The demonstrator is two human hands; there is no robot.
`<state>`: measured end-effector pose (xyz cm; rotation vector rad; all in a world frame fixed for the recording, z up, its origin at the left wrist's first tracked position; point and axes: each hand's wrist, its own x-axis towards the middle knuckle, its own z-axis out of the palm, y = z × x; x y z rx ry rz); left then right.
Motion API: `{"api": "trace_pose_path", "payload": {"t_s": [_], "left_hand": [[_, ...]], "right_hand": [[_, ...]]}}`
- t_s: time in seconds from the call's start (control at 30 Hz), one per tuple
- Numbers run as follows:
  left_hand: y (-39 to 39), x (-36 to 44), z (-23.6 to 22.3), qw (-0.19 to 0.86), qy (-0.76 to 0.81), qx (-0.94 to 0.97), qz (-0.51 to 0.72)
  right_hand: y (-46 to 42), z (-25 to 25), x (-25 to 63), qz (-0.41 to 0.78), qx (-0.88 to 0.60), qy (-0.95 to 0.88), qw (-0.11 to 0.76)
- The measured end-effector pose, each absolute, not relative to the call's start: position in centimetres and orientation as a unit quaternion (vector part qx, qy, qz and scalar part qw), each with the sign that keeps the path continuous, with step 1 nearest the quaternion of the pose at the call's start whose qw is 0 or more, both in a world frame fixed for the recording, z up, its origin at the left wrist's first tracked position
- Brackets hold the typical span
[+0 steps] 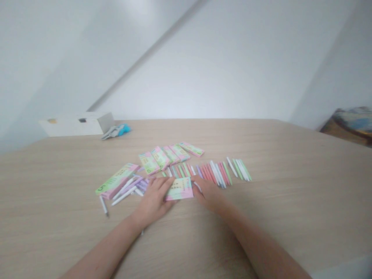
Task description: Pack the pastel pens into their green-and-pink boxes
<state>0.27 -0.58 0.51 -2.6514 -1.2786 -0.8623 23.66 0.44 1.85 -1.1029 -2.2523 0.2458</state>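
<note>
A small pink-and-green pen box (181, 188) lies in front of me. My left hand (157, 195) grips its left end, fingers over the top and thumb at the near side. At the box's right end my right hand (207, 192) is closed, with a white pen (197, 186) partly showing between the fingers; whether its tip is inside the box is hidden. Just beyond, a row of red, white and green pens (215, 173) lies side by side. Loose purple and white pens (132, 188) are heaped left of my left hand, beside a larger matching box (119, 180) marked 5.
Several similar boxes (159, 157) lie fanned out behind the pens. One white pen (104, 205) lies apart at the left. A long white carton (72, 124) stands at the back left, with grey-and-blue gloves (116, 131) by it. A wall borders the table's far edge.
</note>
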Motion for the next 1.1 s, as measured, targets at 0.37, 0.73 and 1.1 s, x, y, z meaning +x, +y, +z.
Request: {"api": "trace_pose_path", "payload": {"t_s": [0.37,0.73,1.1], "left_hand": [[-0.7,0.32,0.49,0.009,-0.434,-0.856,-0.279],[-0.59,0.31,0.41,0.001,-0.444,-0.85,-0.284],[-0.74,0.32,0.47,0.016,-0.442,-0.854,-0.276]], "right_hand": [[-0.01,1.98,24.17,0.16,-0.43,-0.823,0.334],[0.18,1.71,24.14,0.172,-0.417,-0.831,0.327],[0.14,1.67,24.09,0.163,-0.401,-0.841,0.325]]}}
